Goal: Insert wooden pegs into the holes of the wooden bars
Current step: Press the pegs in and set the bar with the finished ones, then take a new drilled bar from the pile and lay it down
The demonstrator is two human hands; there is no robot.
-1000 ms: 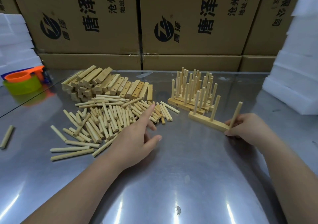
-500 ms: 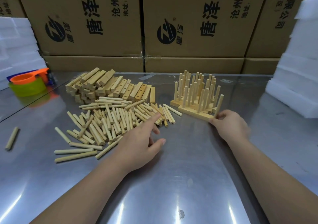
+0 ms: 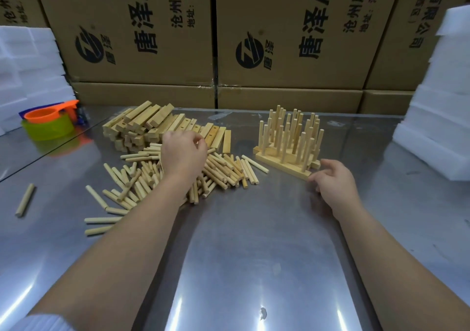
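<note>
Left hand is over the loose pegs, knuckles up. Its fingers curl down at the near edge of the stack of bare bars. Can't tell whether they grip a bar, a peg or nothing, because the tips are hidden under the hand. Pegs lie scattered on the counter beneath that hand and to both sides of it. Bare bars sit just beyond the fingertips, several with holes showing on top.

Right hand is palm down with fingers relaxed and slightly spread, holding nothing. The fingertips are at the near right end of the front pegged bar; touching or just short, can't tell. The rest of the pegged bars stand beyond and left of those fingers, pegs upright, several rows deep.

One stray peg lies well left of the left hand. Further back on that side, an orange cup sits on a green tub. Cardboard boxes run along the back, and white foam blocks are stacked right of the right hand.
</note>
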